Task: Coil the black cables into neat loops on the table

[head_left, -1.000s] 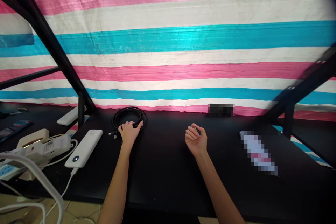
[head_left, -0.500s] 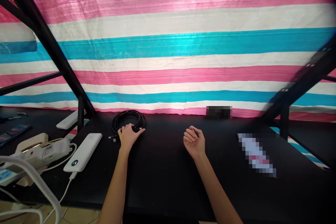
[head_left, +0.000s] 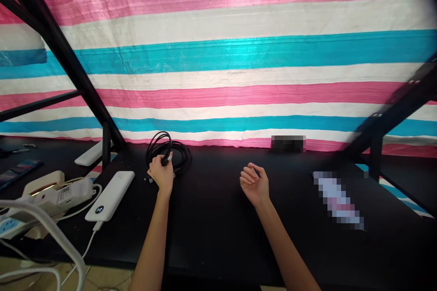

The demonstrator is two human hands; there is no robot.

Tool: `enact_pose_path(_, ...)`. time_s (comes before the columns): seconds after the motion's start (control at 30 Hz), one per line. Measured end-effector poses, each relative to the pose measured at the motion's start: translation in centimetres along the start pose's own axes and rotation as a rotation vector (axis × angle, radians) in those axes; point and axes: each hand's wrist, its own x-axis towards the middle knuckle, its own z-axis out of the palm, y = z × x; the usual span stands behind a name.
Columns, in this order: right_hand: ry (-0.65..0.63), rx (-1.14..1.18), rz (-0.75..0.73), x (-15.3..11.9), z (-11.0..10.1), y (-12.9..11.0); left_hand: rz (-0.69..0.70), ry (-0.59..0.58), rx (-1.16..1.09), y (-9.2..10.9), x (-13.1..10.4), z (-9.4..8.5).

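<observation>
My left hand (head_left: 162, 174) is closed on part of a coiled black cable (head_left: 186, 156) at the back left of the black desk (head_left: 211, 218). A few loops rise above the fingers, while the rest of the coil lies on the desktop behind the hand. Small connector ends (head_left: 150, 180) show beside the wrist. To the right, my right hand (head_left: 255, 185) rests palm up with loosely curled fingers, the thumb apart from them, and holds nothing.
A white power bank (head_left: 111, 195) with a plugged-in white cable lies left of my left arm. Beyond it are a white power strip (head_left: 68, 195) and a phone (head_left: 21, 173). A pixelated flat item (head_left: 337, 200) lies at right. Black metal posts (head_left: 68, 50) frame a striped sheet (head_left: 225, 54).
My left hand has closed from a spread reach over the coil onto the cable, lifting a few loops upward. My right hand keeps the same pose.
</observation>
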Motion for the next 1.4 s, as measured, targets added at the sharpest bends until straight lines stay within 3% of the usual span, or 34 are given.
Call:
enact_pose_path(0.33,-0.010,-0.010,0.018,0.0,-0.1,0.0,-0.183,0.288,-0.414,0.5,0.2,-0.3)
enact_pose_path(0.5,-0.008,-0.021,0.018,-0.1,0.1,0.0,-0.108,0.281,-0.480,1.1,-0.5,-0.7)
enact_pose_path(0.63,0.022,-0.128,-0.010,-0.1,0.5,0.0,0.087,0.097,-0.460,1.6,-2.3,-1.0)
enact_pose_path(0.97,0.180,-0.548,-0.023,0.4,0.4,1.7,0.649,-0.615,-0.425,4.9,-8.7,0.4)
enact_pose_path(1.1,0.314,-0.759,-0.071,0.9,-0.5,2.4,0.892,-0.786,-0.283,5.5,-10.5,0.7)
enact_pose_path(1.23,0.356,-0.857,-0.168,1.2,-1.8,2.3,0.976,-0.899,-0.262,5.4,-11.4,1.0)
enact_pose_path(1.4,0.307,-0.928,-0.252,1.2,-2.1,1.8,0.925,-1.040,-0.292,5.9,-10.9,0.5)
